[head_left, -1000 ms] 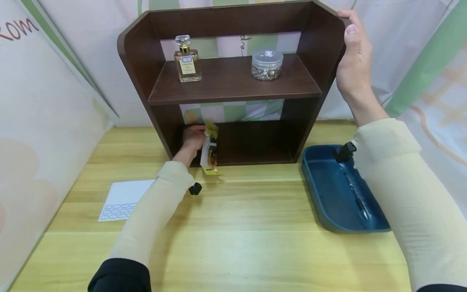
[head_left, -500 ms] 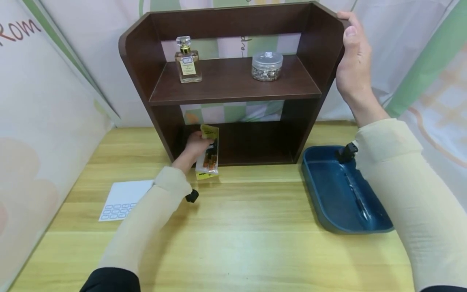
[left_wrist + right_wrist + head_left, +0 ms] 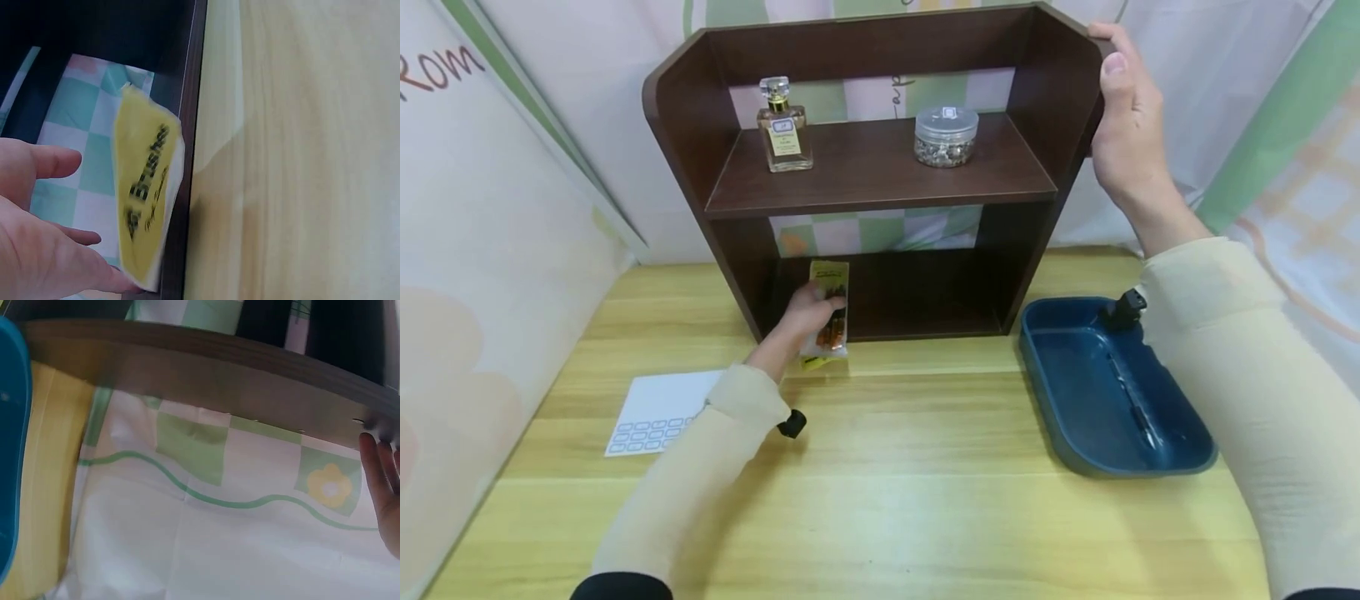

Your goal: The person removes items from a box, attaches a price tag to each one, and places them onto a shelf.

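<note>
A slim packet of brushes lies inside the lower left of the dark brown two-tier shelf, its front end jutting slightly past the edge. "Brushes" is readable on its yellow end flap in the left wrist view. My left hand is over the packet with fingers spread apart, one digit touching its corner. At the shelf's upper right, my right hand presses the side panel, thumb on the front edge. The right wrist view shows its fingers straight against the panel's outer face.
A perfume bottle and a clear lidded jar stand on the upper tier. A blue tray holding a pen-like item sits at right, partly behind my right forearm. A label sheet lies at left.
The brush packet has gone from standing on edge to lying with its printed face up, and my left hand has shifted onto it. My right hand stays at the shelf's side.
</note>
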Demonstrator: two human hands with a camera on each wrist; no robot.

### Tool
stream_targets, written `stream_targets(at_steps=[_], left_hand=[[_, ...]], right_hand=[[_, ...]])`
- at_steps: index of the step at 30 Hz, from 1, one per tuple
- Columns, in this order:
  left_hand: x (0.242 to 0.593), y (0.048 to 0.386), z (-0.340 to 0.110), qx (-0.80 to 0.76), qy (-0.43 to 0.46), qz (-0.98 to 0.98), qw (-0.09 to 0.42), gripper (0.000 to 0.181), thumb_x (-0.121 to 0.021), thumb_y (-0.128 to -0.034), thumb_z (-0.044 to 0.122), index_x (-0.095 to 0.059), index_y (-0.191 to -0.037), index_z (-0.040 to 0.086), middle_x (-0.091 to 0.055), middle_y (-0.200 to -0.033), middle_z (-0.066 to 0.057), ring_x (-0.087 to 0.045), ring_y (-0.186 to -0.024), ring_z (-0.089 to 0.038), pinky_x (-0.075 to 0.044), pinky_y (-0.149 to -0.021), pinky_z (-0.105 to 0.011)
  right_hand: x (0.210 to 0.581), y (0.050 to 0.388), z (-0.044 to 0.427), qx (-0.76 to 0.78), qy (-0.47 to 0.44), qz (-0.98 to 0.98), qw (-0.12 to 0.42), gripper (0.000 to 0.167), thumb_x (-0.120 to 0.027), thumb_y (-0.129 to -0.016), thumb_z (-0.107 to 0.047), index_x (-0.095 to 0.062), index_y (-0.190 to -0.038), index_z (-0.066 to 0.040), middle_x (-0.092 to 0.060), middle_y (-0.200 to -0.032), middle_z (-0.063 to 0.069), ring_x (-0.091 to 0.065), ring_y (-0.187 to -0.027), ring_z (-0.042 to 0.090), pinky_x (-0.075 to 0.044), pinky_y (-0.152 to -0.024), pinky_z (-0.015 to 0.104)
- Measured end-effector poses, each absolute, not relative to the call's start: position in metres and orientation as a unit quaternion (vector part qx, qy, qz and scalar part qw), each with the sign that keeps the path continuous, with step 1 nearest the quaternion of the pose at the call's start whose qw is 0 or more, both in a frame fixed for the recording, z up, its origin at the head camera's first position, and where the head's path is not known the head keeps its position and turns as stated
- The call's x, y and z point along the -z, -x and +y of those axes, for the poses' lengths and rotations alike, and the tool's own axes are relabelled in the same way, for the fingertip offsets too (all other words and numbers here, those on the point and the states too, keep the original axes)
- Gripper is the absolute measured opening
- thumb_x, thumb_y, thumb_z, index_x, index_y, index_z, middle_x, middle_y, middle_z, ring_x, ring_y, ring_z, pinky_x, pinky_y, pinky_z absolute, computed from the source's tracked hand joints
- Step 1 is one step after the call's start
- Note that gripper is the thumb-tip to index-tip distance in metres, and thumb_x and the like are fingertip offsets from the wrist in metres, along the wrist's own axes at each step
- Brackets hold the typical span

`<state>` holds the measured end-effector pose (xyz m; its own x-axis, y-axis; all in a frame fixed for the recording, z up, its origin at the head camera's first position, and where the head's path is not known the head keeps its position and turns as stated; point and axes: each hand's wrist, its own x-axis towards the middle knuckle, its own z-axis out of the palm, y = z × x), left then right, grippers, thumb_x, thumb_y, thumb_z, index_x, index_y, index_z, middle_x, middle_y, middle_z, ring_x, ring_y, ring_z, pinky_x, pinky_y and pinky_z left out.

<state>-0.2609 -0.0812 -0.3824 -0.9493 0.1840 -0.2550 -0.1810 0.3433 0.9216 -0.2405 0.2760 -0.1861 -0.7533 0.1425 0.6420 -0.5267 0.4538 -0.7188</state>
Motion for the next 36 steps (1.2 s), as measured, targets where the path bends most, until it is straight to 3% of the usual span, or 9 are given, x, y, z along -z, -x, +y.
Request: stream_targets(at_steps=[1,2,4,8,10,12,17,29,36], left_hand=[[0.384,0.259,-0.080,-0.566,-0.010,0.809,0.155,0.075,-0.057,-0.1025,0.021,-0.012,-0.161,0.005,-0.018,-0.164,-0.019,-0.026,-0.146,-0.038,-0.033,-0.115,-0.050],[0.385,0.258,-0.078,-0.565,-0.016,0.810,0.155,0.076,-0.057,-0.1027,0.021,-0.011,-0.161,0.006,-0.035,-0.156,-0.021,-0.042,-0.136,-0.037,-0.043,-0.106,-0.049],[0.388,0.254,-0.072,-0.568,-0.023,0.808,0.154,0.076,-0.058,-0.1029,0.021,-0.012,-0.162,0.010,-0.062,-0.120,-0.021,-0.064,-0.098,-0.032,-0.054,-0.080,-0.044],[0.391,0.245,-0.055,-0.525,-0.070,0.843,0.095,0.073,-0.065,-0.0994,0.020,-0.025,-0.159,0.008,-0.064,-0.116,-0.020,-0.064,-0.100,-0.030,-0.054,-0.084,-0.042],[0.390,0.239,-0.045,-0.507,-0.104,0.854,0.056,0.069,-0.069,-0.0963,0.019,-0.035,-0.155,0.005,-0.044,-0.148,-0.022,-0.044,-0.135,-0.034,-0.042,-0.107,-0.044],[0.388,0.231,-0.034,-0.508,-0.130,0.851,0.037,0.065,-0.071,-0.0945,0.017,-0.042,-0.151,0.006,-0.031,-0.157,-0.021,-0.031,-0.144,-0.036,-0.033,-0.115,-0.046],[0.380,0.205,-0.006,-0.564,-0.174,0.805,0.063,0.061,-0.074,-0.0932,0.015,-0.047,-0.149,0.010,-0.036,-0.152,-0.018,-0.041,-0.136,-0.036,-0.041,-0.109,-0.047],[0.365,0.159,0.066,-0.641,-0.240,0.710,0.164,0.061,-0.080,-0.0857,0.005,-0.056,-0.141,0.010,-0.057,-0.139,-0.009,-0.062,-0.115,-0.021,-0.056,-0.078,-0.023],[0.366,0.139,0.110,-0.638,-0.241,0.693,0.234,0.059,-0.081,-0.0859,0.011,-0.058,-0.140,0.013,-0.061,-0.132,0.005,-0.063,-0.105,-0.007,-0.055,-0.077,-0.020]], right_hand=[[0.186,0.239,0.278,-0.514,-0.125,-0.786,0.320,0.042,-0.028,-0.109,-0.027,-0.054,-0.142,-0.029,-0.061,-0.120,0.001,-0.056,-0.105,0.014,-0.042,-0.091,0.021],[0.185,0.237,0.280,-0.524,-0.123,-0.784,0.310,0.041,-0.030,-0.110,-0.029,-0.055,-0.142,-0.030,-0.061,-0.116,0.002,-0.057,-0.100,0.015,-0.044,-0.086,0.023],[0.183,0.233,0.284,-0.538,-0.116,-0.783,0.290,0.039,-0.034,-0.109,-0.032,-0.055,-0.142,-0.031,-0.062,-0.113,0.004,-0.059,-0.097,0.016,-0.045,-0.086,0.025],[0.179,0.221,0.292,-0.581,-0.101,-0.772,0.238,0.039,-0.043,-0.107,-0.033,-0.053,-0.145,-0.031,-0.061,-0.117,0.004,-0.063,-0.094,0.016,-0.052,-0.085,0.021],[0.181,0.214,0.296,-0.598,-0.098,-0.766,0.215,0.039,-0.046,-0.107,-0.033,-0.054,-0.145,-0.029,-0.061,-0.117,0.006,-0.067,-0.086,0.017,-0.058,-0.072,0.023],[0.187,0.206,0.302,-0.602,-0.089,-0.770,0.192,0.040,-0.048,-0.106,-0.034,-0.054,-0.145,-0.028,-0.061,-0.115,0.007,-0.069,-0.075,0.020,-0.059,-0.057,0.028],[0.212,0.191,0.322,-0.534,-0.069,-0.823,0.179,0.043,-0.045,-0.107,-0.036,-0.050,-0.148,-0.022,-0.063,-0.116,0.003,-0.070,-0.075,0.013,-0.058,-0.060,0.023],[0.276,0.151,0.387,-0.379,-0.051,-0.919,0.097,0.051,-0.063,-0.101,-0.026,-0.049,-0.148,-0.014,-0.062,-0.108,-0.015,-0.067,-0.075,0.003,-0.057,-0.058,0.023],[0.314,0.133,0.418,-0.291,-0.040,-0.955,0.047,0.052,-0.068,-0.098,-0.019,-0.050,-0.142,0.001,-0.060,-0.122,0.031,-0.063,-0.075,0.000,-0.056,-0.056,0.027]])
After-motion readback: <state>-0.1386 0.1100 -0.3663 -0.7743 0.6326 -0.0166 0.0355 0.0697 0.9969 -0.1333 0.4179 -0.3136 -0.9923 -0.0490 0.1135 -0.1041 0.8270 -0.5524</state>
